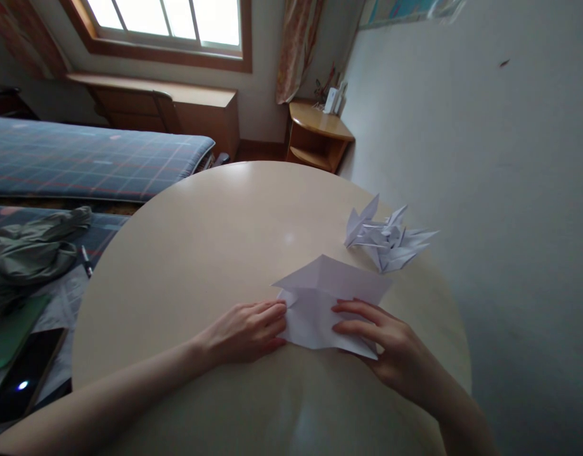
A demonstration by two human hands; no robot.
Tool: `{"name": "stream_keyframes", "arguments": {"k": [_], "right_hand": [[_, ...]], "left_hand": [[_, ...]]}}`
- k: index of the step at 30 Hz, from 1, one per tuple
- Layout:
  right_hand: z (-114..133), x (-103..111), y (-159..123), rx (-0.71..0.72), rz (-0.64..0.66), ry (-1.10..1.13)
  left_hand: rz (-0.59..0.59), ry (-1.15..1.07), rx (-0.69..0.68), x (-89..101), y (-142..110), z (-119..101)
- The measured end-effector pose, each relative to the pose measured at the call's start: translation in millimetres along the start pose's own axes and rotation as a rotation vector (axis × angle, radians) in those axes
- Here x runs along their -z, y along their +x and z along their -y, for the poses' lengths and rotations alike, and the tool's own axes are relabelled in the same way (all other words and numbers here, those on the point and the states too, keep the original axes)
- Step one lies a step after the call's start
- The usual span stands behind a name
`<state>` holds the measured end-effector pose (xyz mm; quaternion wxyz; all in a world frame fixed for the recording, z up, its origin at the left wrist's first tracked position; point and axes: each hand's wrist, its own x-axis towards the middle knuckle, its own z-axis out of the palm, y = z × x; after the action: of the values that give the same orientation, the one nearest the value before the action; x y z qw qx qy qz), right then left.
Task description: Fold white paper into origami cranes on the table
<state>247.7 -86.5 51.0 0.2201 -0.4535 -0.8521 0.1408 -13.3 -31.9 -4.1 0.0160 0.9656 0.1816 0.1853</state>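
Note:
A white sheet of paper [327,297], partly folded with creases, lies on the round beige table [215,240] near its front right. My left hand [246,329] rests flat on the table, its fingertips pressing the sheet's left edge. My right hand [384,345] lies on the sheet's lower right part, fingers stretched out and pressing down. Neither hand grips anything.
Several folded white paper cranes [386,237] sit in a pile near the table's right edge, by the white wall [486,158]. A bed with a plaid cover [82,158] and a green garment [30,250] are at the left. A dark phone [23,380] lies at the lower left.

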Motion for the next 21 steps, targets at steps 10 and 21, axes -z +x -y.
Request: {"name": "stream_keyframes", "arguments": {"k": [10, 21], "right_hand": [[-14.7, 5.3, -13.8, 0.032, 0.074, -0.088], [-18.0, 7.2, -6.6, -0.118, -0.028, 0.162]], "left_hand": [[0.059, 0.060, -0.042, 7.8, 4.3, 3.3], [-0.016, -0.042, 0.020, 15.1, 0.6, 5.8]]}}
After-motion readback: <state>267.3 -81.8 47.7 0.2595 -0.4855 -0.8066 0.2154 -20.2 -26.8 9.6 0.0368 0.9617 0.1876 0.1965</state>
